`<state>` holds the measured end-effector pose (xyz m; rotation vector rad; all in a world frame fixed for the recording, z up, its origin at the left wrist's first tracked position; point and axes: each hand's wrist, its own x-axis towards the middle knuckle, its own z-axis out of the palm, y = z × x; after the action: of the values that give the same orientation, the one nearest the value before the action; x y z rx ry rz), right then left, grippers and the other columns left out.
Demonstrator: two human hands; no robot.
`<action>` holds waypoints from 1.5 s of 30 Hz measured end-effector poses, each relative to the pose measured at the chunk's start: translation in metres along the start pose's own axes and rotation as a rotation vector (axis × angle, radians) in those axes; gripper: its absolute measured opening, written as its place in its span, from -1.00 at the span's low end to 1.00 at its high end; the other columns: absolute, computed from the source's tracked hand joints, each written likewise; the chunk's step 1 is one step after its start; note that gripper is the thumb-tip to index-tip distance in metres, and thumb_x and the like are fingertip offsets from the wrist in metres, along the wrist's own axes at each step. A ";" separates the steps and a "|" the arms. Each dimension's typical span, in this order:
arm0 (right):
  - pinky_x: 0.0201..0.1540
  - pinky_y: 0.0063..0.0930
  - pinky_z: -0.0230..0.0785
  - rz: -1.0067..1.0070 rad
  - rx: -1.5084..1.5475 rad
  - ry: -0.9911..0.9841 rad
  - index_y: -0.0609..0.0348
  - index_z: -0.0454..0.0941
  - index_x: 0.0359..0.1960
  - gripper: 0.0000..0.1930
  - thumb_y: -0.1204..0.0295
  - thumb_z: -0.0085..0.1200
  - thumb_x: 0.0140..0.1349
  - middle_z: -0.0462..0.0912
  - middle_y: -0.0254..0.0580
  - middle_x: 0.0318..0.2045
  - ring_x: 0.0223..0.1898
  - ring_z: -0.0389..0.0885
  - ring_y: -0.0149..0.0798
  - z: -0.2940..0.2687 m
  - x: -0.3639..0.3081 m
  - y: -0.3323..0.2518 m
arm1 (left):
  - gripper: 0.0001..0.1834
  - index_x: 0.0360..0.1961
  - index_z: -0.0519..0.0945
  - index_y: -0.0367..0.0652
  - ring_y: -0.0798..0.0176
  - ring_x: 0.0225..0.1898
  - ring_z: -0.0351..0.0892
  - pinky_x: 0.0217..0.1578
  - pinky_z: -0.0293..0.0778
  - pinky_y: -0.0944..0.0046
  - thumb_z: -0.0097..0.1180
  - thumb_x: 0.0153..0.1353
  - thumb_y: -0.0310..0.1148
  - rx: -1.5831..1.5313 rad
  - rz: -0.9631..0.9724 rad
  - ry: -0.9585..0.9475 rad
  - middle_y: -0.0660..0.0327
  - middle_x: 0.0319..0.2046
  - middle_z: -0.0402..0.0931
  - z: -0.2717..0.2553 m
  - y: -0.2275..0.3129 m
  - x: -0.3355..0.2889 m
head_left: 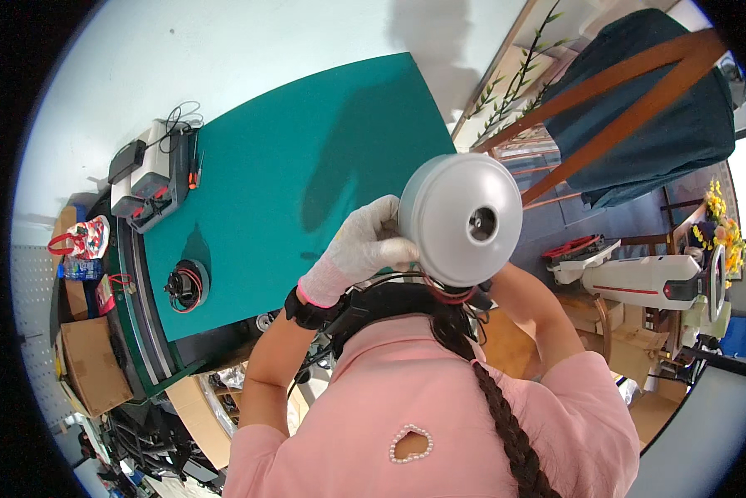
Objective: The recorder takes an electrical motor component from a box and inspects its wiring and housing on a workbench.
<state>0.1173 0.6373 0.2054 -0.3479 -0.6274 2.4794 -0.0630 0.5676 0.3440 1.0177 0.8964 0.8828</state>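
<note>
My left hand (pixel 352 249), in a pale work glove with a black band at the wrist, grips the left side of a round silver-grey housing (pixel 439 199). The housing is held up above the near right edge of the green table mat, its face turned upward. A dark hole at its centre shows a small metal shaft. Red and black wires (pixel 447 295) show under its lower edge. My right forearm (pixel 526 307) reaches up behind the housing, which hides my right hand and its fingers. Away to the left, a black round part with coiled red wires (pixel 188 285) rests on the mat.
The green mat (pixel 256 174) covers the table. At its far left stand a grey-and-black device (pixel 153 187) with a cable and orange-handled screwdrivers (pixel 195 170). A cardboard box (pixel 95 365) sits left. Right are a draped dark cloth (pixel 638 116), brown straps and a white machine (pixel 643 280).
</note>
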 end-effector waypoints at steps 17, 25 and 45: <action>-0.45 -0.54 0.26 0.260 0.832 -0.387 0.25 0.34 -0.15 -0.67 0.23 -0.14 0.22 0.42 -0.26 -0.41 -0.48 0.35 -0.39 0.036 -0.024 -0.062 | -0.51 -0.26 0.43 -0.20 0.48 -0.59 0.25 -0.55 0.19 0.46 -0.16 0.26 0.09 -0.290 0.355 0.385 0.32 -0.58 0.38 0.048 -0.031 0.050; -0.01 -0.39 0.32 -0.234 -0.500 -0.237 0.11 0.20 0.11 -0.53 0.21 -0.08 0.21 0.37 -0.18 0.03 0.00 0.38 -0.29 0.007 -0.032 -0.104 | -0.24 0.06 0.23 -0.30 0.41 -0.32 0.39 -0.32 0.34 0.39 0.13 0.04 0.09 0.039 0.404 0.524 0.20 -0.28 0.42 0.080 -0.027 0.052; -0.11 -0.49 0.46 -0.196 -0.001 -0.143 0.26 0.35 -0.07 -0.57 0.21 0.03 0.13 0.55 -0.22 -0.24 -0.22 0.53 -0.43 -0.005 -0.012 -0.147 | -0.50 0.08 0.36 -0.20 0.37 -0.54 0.34 -0.49 0.32 0.38 0.14 0.12 -0.29 0.757 0.354 0.623 0.28 -0.52 0.39 0.120 -0.002 0.043</action>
<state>0.1951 0.7410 0.2767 -0.1044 -0.6865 2.3294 0.0624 0.5691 0.3653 1.6202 1.6863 1.2250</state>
